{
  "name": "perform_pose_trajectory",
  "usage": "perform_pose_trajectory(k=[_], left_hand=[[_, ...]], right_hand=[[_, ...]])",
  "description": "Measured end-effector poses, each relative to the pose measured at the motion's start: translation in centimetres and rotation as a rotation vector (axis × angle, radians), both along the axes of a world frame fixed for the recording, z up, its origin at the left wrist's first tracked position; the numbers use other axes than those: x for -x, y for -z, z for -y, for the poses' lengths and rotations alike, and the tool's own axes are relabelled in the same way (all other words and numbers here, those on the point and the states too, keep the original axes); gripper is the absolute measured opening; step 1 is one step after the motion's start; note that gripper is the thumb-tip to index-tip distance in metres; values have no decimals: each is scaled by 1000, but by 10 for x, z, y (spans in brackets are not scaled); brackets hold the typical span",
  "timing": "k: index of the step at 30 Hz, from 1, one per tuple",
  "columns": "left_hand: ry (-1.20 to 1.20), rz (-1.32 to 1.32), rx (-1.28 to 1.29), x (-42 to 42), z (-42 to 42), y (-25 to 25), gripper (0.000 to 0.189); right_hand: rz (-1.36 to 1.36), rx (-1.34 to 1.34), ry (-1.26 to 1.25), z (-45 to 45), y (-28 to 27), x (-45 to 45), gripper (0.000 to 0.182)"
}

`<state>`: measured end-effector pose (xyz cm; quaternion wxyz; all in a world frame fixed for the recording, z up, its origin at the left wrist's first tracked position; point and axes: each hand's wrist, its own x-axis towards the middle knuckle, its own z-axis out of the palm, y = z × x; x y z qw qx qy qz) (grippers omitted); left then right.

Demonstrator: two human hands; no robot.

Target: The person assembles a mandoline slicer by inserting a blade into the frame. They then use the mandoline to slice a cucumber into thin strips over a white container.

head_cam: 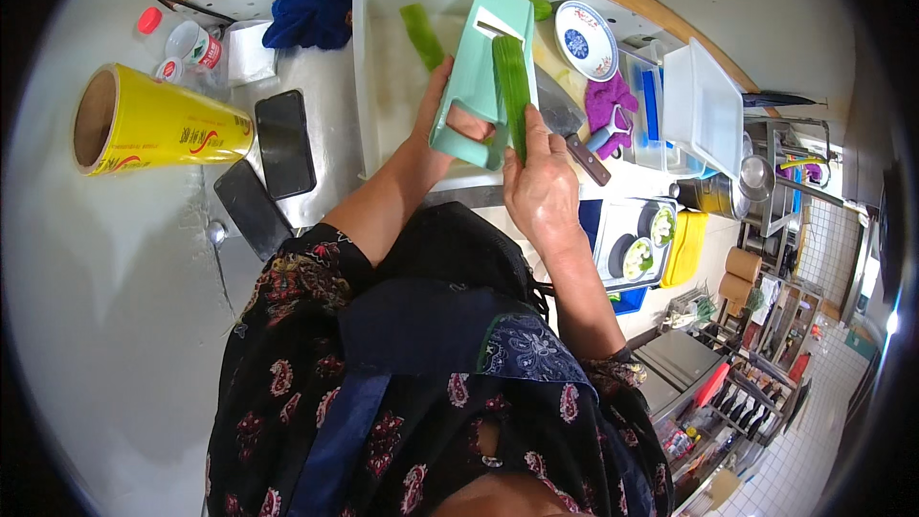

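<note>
My left hand (439, 126) grips the handle end of a mint-green plastic slicer (470, 61), tilted over a white plastic tub (370, 79). With my right hand (540, 183) I hold a long peeled green vegetable (511, 86), perhaps a cucumber, against the slicer's face below its blade slot. A flat green slice (422, 36) lies in the tub to the left of the slicer. Right of the slicer, a cleaver (560, 104) with a brown handle rests on a cutting board. Another green vegetable (538, 8) shows partly behind the slicer's upper end.
A patterned bowl (586, 40), a purple cloth (610, 90), a peeler (609, 131) and clear containers (702, 108) stand to the right. On the left are two phones (286, 143), a yellow film roll (169, 122), a blue cloth (310, 16) and bottles. A tray (610, 222) with bowls sits lower right.
</note>
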<state>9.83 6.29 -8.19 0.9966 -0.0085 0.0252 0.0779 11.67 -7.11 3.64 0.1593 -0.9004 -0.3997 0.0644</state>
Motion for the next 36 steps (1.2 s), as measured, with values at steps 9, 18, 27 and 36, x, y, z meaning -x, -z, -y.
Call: perform_pose_trajectory(k=[9,18,27,36], left_hand=[[-185,-66,-126,-12,-20,10,60],[-229,-52,-86,-13,-19,12,57],[-169,-69,-70,-13,-23,7,58],[-208,-123,-154,-5,-20,-1,53]], right_hand=[[91,84,-60,-42,5,-15,47],[48,148,-25,-56,5,-17,46],[60,197,-47,-59,1,-24,49],[40,169,-67,-51,11,-21,50]])
